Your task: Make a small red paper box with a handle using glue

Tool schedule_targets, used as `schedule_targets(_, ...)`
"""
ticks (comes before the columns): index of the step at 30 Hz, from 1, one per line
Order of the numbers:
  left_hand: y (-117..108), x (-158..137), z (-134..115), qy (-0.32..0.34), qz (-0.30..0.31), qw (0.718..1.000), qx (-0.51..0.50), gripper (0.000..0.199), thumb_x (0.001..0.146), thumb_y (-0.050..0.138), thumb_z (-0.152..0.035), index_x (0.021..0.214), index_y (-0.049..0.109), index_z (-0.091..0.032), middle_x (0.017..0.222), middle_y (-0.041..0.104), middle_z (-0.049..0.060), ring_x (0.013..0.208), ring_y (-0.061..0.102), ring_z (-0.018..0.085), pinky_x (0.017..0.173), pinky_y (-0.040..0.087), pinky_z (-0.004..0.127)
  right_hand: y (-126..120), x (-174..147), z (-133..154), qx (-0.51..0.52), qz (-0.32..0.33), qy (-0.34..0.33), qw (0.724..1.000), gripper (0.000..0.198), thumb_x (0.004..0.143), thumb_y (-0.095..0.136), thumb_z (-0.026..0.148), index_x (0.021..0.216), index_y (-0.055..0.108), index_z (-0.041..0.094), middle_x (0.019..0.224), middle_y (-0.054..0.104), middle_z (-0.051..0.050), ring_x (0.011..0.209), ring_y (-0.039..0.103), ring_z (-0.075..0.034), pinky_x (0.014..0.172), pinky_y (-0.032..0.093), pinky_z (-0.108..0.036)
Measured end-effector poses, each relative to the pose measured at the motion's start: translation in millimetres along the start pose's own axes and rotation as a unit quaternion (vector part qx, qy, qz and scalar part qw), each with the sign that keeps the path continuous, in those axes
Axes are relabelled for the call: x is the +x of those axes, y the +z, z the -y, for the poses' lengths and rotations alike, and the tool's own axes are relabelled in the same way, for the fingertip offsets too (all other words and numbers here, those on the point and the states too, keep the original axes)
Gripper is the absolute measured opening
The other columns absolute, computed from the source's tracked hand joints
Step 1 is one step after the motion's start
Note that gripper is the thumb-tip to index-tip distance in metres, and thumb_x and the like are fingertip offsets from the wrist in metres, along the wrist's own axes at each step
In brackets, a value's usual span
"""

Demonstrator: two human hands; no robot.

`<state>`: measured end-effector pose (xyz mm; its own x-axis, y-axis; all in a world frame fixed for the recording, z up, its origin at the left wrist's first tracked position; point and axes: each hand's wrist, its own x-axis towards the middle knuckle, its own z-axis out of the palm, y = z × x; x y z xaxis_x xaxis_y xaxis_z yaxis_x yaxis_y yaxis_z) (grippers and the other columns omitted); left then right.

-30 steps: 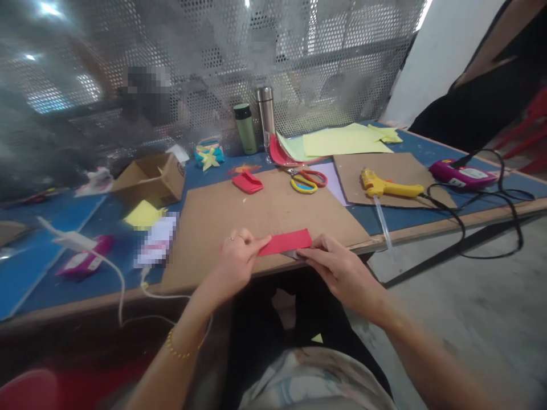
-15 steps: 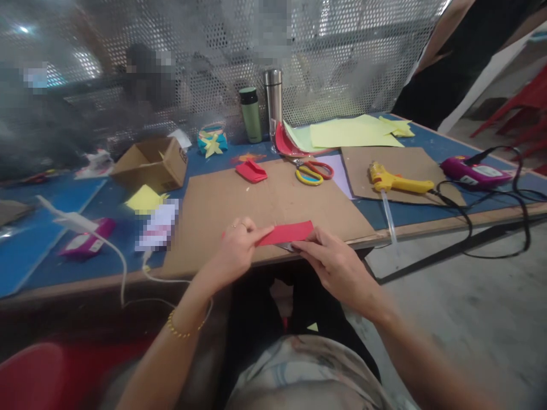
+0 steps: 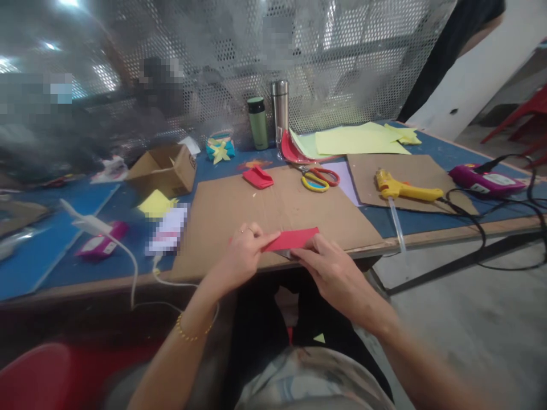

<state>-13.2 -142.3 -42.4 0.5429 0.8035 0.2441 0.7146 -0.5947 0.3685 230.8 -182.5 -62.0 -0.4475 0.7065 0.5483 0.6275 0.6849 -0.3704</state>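
Observation:
A red paper strip (image 3: 291, 238) lies at the near edge of a brown cardboard sheet (image 3: 222, 213). My left hand (image 3: 244, 250) is closed on its left part, with the forefinger stretched along its top. At the strip's right end, my right hand (image 3: 327, 259) pinches it between thumb and fingers. Under the strip by the right fingertips shows a small greyish edge (image 3: 285, 253), too unclear to name. A folded red paper piece (image 3: 258, 177) sits farther back on the cardboard, near scissors (image 3: 318, 179) with yellow and red handles.
A yellow glue gun (image 3: 408, 191) rests on a second cardboard piece (image 3: 427, 165) at right, its cable trailing rightward. Behind stand a green tumbler (image 3: 258, 125), a steel flask (image 3: 281, 108) and yellow paper sheets (image 3: 359, 139). An open carton (image 3: 164, 173) and white cable (image 3: 135, 273) are at left.
The view has shifted a little, so everything appears slightly farther right and lower. Both hands keep their hold on the red strip, with hardly any movement against the cardboard.

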Motion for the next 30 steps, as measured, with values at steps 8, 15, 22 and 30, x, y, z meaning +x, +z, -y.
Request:
schedule_targets(8, -2, -1, -1, -0.008, -0.004, 1.000, -0.027, 0.047, 0.105, 0.040, -0.016, 0.141, 0.067, -0.027, 0.103, 0.057, 0.008, 0.099, 0.054, 0.021, 0.093, 0.050, 0.040, -1, -3, 0, 0.013, 0.013, -0.001, 1.000, 0.029, 0.104, 0.048, 0.010, 0.116, 0.073, 0.020, 0.095, 0.065, -0.008, 0.081, 0.061, -0.019, 0.070, 0.051, -0.032)
schedule_targets(15, -2, 0, -2, -0.010, -0.011, 0.998, -0.060, 0.043, 0.106, 0.041, -0.018, 0.135, 0.072, -0.026, 0.101, 0.056, 0.007, 0.097, 0.056, 0.020, 0.091, 0.052, 0.038, 10, 6, 4, -0.010, -0.005, -0.019, 1.000, 0.030, 0.101, 0.049, 0.007, 0.112, 0.074, 0.018, 0.091, 0.063, -0.008, 0.079, 0.058, -0.019, 0.070, 0.048, -0.033)
schedule_targets(22, -30, -11, 15, 0.001, 0.030, 0.998, -0.057, 0.039, 0.105, 0.044, -0.020, 0.130, 0.074, -0.025, 0.107, 0.063, 0.008, 0.101, 0.060, 0.020, 0.094, 0.053, 0.038, 6, 4, 1, 0.000, 0.016, -0.014, 1.000, 0.028, 0.104, 0.049, 0.013, 0.113, 0.075, 0.020, 0.095, 0.064, -0.009, 0.082, 0.059, -0.020, 0.071, 0.049, -0.034)
schedule_targets(30, -47, -16, 27, -0.037, 0.092, 0.995, -0.027, 0.044, 0.104, 0.041, -0.019, 0.134, 0.072, -0.027, 0.106, 0.061, 0.007, 0.099, 0.059, 0.020, 0.095, 0.050, 0.036, 8, 7, 2, 0.003, 0.019, -0.008, 1.000, 0.028, 0.106, 0.046, 0.015, 0.111, 0.074, 0.018, 0.094, 0.064, -0.010, 0.080, 0.058, -0.021, 0.069, 0.047, -0.035)
